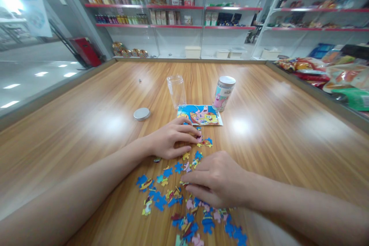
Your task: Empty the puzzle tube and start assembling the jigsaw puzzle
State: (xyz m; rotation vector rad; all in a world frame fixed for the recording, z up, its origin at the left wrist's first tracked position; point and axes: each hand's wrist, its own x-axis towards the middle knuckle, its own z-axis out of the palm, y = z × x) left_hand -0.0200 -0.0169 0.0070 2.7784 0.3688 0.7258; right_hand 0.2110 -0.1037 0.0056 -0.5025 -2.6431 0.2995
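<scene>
My left hand (174, 138) lies palm down with its fingers spread. Its fingertips touch a small joined group of jigsaw pieces (205, 143), just below the picture card (201, 115) with yellow and pink cartoon figures. Lower and to the right, my right hand (219, 178) has thumb and fingers drawn together on a small yellowish puzzle piece (183, 183), partly hidden by the fingertips. Loose blue, yellow and pink puzzle pieces (159, 200) are scattered around and beneath this hand; some overlap.
A clear open jar (176, 92) stands behind the card's left end. To the right stands a lidded printed jar (224, 93). A silver lid (141, 113) lies at left on the wooden table (86, 123). Snack packs (311, 69) lie beyond the right edge; stocked shelves (175, 7) line the back.
</scene>
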